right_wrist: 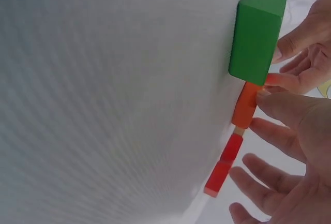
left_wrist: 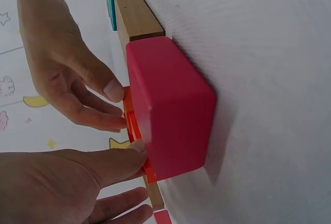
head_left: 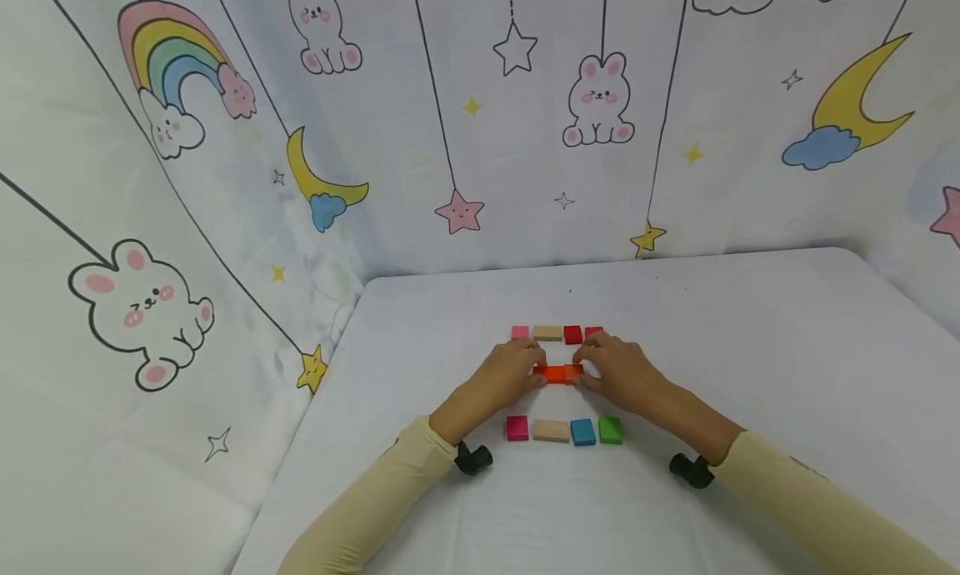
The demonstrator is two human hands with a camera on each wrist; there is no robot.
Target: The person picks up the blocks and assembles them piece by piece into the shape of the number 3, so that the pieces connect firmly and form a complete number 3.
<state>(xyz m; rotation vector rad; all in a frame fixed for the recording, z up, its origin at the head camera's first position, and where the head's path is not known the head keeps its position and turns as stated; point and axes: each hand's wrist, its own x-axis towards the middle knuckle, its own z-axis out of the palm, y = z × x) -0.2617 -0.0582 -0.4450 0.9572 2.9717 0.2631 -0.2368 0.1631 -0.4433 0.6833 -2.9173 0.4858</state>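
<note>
White backdrop (head_left: 525,162) with cartoon bunnies, moons and stars stands behind a white table (head_left: 420,333). Three left-to-right rows of small blocks lie on it.

Middle row, between both hands: red-orange block (head_left: 553,375) on the left, orange block (head_left: 573,372) on the right, ends apparently touching. Left hand (head_left: 506,377) pinches the red-orange block by its left part, thumb on the near side. Right hand (head_left: 626,377) pinches the orange block, thumb near, fingertips on the far side. Can't tell if another piece hides under the left fingers.

Far row, left to right: pink block (head_left: 520,332), far wood block (head_left: 547,333), two red blocks (head_left: 573,335), the rightmost partly behind the right hand. Near row: crimson block (head_left: 517,428), near wood block (head_left: 551,430), blue block (head_left: 582,432), green block (head_left: 611,430).

Handling, judged: likely painted wood, so light, stiff, hard to break; smooth faces could slip a bit, and a light bump would probably slide them. Best hold is thumb and fingertip across the near and far sides, keeping the meeting ends free.
</note>
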